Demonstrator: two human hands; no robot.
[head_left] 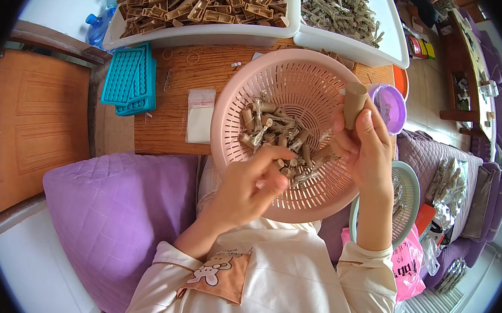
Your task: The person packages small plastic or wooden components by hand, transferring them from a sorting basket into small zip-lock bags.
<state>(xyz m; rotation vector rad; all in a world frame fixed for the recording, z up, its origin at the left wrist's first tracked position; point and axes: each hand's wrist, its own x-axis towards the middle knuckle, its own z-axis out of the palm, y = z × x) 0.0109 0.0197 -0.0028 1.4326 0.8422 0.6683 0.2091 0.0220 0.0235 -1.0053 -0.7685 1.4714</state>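
Observation:
A pink slatted plastic basket (243, 86) sits in front of me, with a pile of small brown cylindrical pieces and clear wrappers (268, 123) inside. My right hand (365, 144) is raised over its right side, thumb and fingers gripping a brown tube-like casing (354, 102) held upright. Lower, above the heap, is my left hand (249, 185). Its index finger is bent toward the pieces and its thumb stands apart, and I see nothing held between them. Some of its fingers are hidden.
Behind the basket stand a white bin (213, 33) of brown casings and another white bin (351, 53) of wrapped pieces. Teal trays (130, 78) and a small packet (200, 118) lie left on the wooden table. A purple bucket (398, 108) and light green basket (411, 197) are at right.

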